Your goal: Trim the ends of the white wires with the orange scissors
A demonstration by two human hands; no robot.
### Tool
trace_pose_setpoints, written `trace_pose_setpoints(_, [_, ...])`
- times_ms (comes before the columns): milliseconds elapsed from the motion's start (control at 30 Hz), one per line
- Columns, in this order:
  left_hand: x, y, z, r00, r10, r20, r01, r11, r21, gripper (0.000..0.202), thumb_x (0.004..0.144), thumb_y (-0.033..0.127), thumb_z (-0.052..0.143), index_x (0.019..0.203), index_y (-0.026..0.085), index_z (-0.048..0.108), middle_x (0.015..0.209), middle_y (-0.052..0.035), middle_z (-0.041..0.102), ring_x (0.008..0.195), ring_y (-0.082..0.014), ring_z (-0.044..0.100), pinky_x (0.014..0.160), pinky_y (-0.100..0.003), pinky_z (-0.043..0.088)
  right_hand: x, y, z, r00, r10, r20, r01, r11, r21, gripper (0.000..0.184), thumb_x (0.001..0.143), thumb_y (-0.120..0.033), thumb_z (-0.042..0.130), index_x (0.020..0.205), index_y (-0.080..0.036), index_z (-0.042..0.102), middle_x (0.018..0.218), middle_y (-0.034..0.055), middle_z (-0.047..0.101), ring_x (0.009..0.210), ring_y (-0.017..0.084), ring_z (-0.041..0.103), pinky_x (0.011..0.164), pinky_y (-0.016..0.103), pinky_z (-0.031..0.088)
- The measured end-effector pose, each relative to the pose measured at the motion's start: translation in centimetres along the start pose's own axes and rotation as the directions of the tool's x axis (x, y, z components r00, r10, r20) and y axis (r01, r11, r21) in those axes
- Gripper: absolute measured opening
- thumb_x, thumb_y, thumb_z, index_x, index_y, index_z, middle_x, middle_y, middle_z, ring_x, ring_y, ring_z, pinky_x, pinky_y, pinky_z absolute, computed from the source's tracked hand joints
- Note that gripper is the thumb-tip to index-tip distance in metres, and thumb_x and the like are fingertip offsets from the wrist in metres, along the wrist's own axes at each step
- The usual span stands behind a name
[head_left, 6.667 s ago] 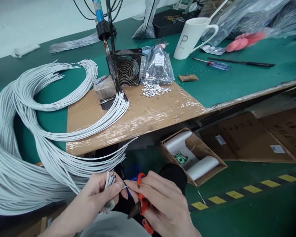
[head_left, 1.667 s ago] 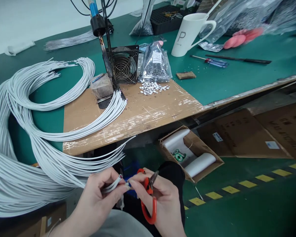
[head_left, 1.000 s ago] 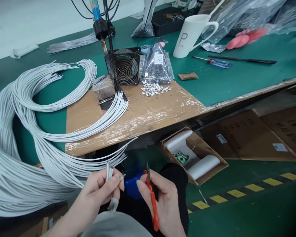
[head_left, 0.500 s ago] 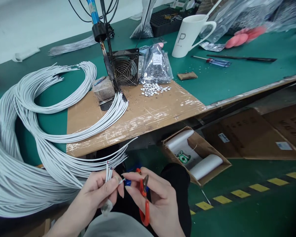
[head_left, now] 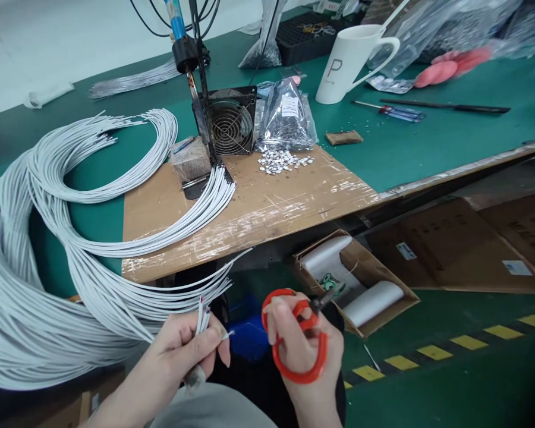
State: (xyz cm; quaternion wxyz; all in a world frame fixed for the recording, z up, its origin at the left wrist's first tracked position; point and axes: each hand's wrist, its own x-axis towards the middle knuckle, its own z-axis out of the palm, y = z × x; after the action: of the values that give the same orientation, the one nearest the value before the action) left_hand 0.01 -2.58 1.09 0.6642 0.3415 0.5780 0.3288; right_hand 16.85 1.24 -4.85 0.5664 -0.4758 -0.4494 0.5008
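Observation:
My left hand (head_left: 185,348) is pinched around the ends of a few thin white wires (head_left: 201,310), whose coloured tips stick up above my fingers. They belong to a large bundle of white cables (head_left: 35,279) draped over the bench and down to my lap. My right hand (head_left: 301,348) grips orange-handled scissors (head_left: 296,342), fingers through the loops, the dark blades pointing up and right away from the wires. Both hands are below the bench edge, about a hand's width apart.
A cardboard-topped board (head_left: 267,208) on the green bench holds a small fan (head_left: 232,122), a soldering iron stand (head_left: 191,65), loose metal terminals (head_left: 283,161) and a bag of them (head_left: 288,116). A white mug (head_left: 345,62) and screwdriver (head_left: 395,111) lie behind. An open carton (head_left: 354,285) stands on the floor.
My right hand has turned the scissors so the orange loops face me and the blades point away, and it has drawn back from the wire ends. My left hand still holds the wires.

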Motion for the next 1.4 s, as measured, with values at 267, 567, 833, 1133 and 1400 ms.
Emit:
trace_pose_setpoints(267, [0.0,0.2,0.1,1.0,-0.016,0.001,0.016,0.994,-0.109,0.046,0.09,0.059,0.074,0.079,0.014,0.072,0.054,0.0059,0.05,0.043,-0.0038,0.019,0.044,-0.023,0.012,-1.5,-1.4,-0.2,0.99,0.063,0.127,-0.055,0.997,-0.062,0.024,0.092,-0.031,0.073,0.069,-0.022,0.074,0.058,-0.0007,0.059,0.054,0.013,0.051,0.051,0.025,0.04])
trace_pose_setpoints(567, [-0.3,0.8,0.4,0.997,-0.04,-0.059,0.028,0.982,-0.187,0.044,0.086,0.058,0.079,0.087,0.015,0.073,0.056,0.0054,0.054,0.045,-0.0023,0.015,0.045,-0.02,0.011,-2.5,-0.1,-2.0,0.915,-0.117,0.387,0.281,0.871,-0.403,0.034,0.093,-0.023,0.068,0.064,-0.02,0.05,0.062,-0.0028,0.044,0.051,0.009,0.041,0.046,0.023,0.032])
trace_pose_setpoints(833, [0.1,-0.1,0.1,0.999,0.012,-0.038,-0.019,0.981,-0.192,0.04,0.087,0.055,0.08,0.085,0.015,0.077,0.059,0.0025,0.059,0.041,-0.0016,0.025,0.041,-0.017,0.016,-2.3,0.7,-2.6,0.873,-0.265,0.409,0.433,0.807,-0.401,0.037,0.09,-0.01,0.064,0.064,-0.021,0.04,0.063,-0.0053,0.033,0.051,0.008,0.033,0.047,0.024,0.027])
trace_pose_setpoints(1133, [0.9,-0.4,-0.4,0.974,0.189,-0.123,-0.191,0.982,0.0,0.024,0.096,0.043,0.072,0.092,0.023,0.085,0.084,-0.003,0.069,0.079,-0.0149,0.059,0.074,-0.021,0.047,-2.3,-0.1,-4.5,0.97,-0.178,0.164,0.231,0.882,-0.41,0.036,0.093,-0.017,0.07,0.067,-0.021,0.045,0.064,-0.0039,0.038,0.053,0.01,0.036,0.048,0.026,0.03])
trace_pose_setpoints(1400, [0.8,-0.4,0.1,0.991,0.103,-0.085,-0.11,0.99,-0.086,0.03,0.096,0.047,0.072,0.096,0.018,0.069,0.071,0.0027,0.056,0.058,-0.0089,0.037,0.052,-0.019,0.03,-2.4,-0.2,-3.7,0.971,-0.073,0.226,0.152,0.923,-0.354,0.03,0.092,-0.02,0.071,0.068,-0.02,0.054,0.066,-0.0026,0.045,0.055,0.011,0.042,0.05,0.025,0.035])
